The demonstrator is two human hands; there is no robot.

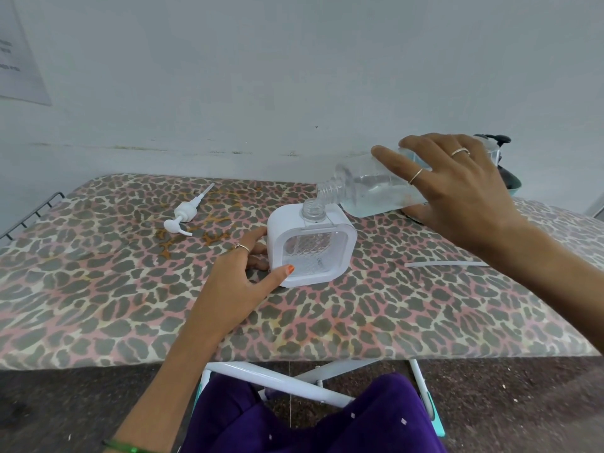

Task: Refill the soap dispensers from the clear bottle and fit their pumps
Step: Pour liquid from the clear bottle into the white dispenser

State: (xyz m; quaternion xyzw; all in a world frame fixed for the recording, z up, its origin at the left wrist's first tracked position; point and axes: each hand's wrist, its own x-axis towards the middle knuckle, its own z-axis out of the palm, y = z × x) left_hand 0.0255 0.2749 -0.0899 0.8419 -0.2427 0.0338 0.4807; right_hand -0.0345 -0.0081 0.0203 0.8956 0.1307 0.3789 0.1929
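On the leopard-print board [327, 322] the square white dispenser [312, 245] stands upright, and everything else I place by it; my right hand [457, 191], fingers wrapped over the clear bottle [369, 188], tips its open mouth just above the dispenser's open neck, while my left hand [242, 273] grips the dispenser's left side, thumb on the front. I judge filling barely begun, little liquid showing inside; the white pump [184, 214] lies unfitted to its left, a loose white tube [444, 264] to its right, and a dark-pumped dispenser [500, 148] waits behind the bottle.

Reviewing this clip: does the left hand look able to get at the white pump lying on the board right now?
Probably yes. The pump lies in the open left of the dispenser, nothing between, but the left hand is steadying that dispenser during pouring.
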